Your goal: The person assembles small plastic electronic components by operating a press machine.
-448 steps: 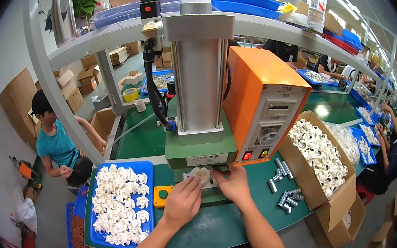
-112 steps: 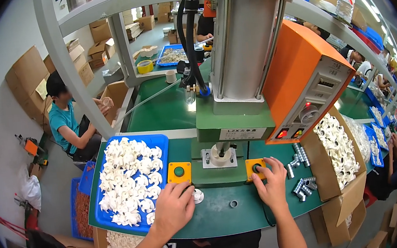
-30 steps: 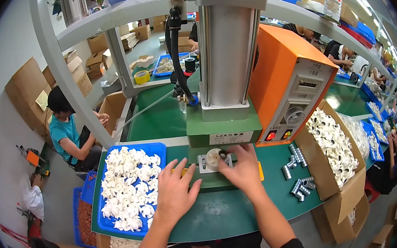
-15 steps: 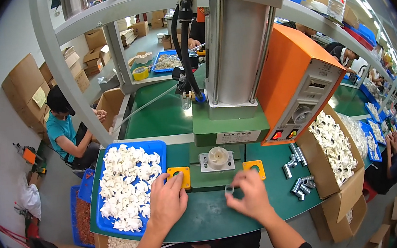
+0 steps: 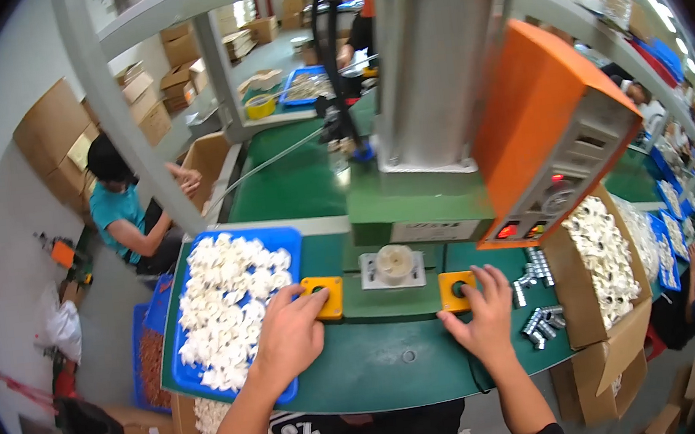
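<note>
My left hand (image 5: 291,337) lies with fingers stretched onto the left yellow button box (image 5: 333,297); the fingertips cover its button. On the right yellow button box (image 5: 449,300), the fingers of my right hand (image 5: 486,314) reach the dark button, thumb spread apart. Neither hand holds anything. Between the boxes, a white round plastic part (image 5: 394,260) sits in the metal fixture (image 5: 368,280) of the green bench press (image 5: 415,212). A small clear ring (image 5: 409,355) lies on the green tabletop in front of the press.
A blue tray (image 5: 288,240) of white plastic impellers stands left. Small metal cylinders (image 5: 536,322) lie to the right, beside a cardboard box (image 5: 582,311) of white parts. The orange control box (image 5: 554,127) adjoins the press. A person in a teal shirt (image 5: 120,214) sits far left.
My right hand has let go of the clear ring, leaving it on the table, and moved right onto the right button box. A red light shows on the control box. The view has shifted.
</note>
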### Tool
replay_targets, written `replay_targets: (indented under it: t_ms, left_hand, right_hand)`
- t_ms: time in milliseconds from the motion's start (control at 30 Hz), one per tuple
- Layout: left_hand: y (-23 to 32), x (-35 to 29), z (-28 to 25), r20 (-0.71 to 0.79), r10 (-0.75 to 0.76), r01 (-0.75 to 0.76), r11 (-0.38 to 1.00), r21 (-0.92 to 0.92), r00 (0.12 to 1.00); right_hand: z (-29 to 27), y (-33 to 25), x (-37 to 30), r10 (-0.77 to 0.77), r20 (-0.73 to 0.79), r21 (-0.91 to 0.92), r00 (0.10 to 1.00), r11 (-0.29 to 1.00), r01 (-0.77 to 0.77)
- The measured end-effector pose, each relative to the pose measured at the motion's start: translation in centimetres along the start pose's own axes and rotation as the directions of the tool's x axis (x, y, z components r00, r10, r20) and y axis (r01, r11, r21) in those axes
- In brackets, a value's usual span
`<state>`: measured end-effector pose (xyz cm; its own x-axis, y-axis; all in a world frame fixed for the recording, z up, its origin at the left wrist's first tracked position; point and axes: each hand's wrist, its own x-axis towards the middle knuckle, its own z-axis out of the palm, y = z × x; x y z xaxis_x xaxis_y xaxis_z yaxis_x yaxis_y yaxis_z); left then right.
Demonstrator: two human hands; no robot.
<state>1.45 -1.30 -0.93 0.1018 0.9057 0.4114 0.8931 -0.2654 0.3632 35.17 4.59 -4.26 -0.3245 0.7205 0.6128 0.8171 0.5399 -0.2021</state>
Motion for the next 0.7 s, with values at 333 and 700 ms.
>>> replay_targets:
  t_ms: [333,700]
  left_hand:
    - [-1.7,-3.4,-5.8,0.108,0.111,-0.128,0.976,0.174,0.988]
    - [0.5,-9.7,-5.6,0.348,-0.038,-0.031,0.981,0.191,0.937]
  right_hand:
    - [-0.2,1.0,-0.2,0.012,0.03,-0.026,0.999,1.0,-0.011]
    - [1.6,-1.5,4.0,0.062,-0.064,0.286,0.996,0.957,-0.041]
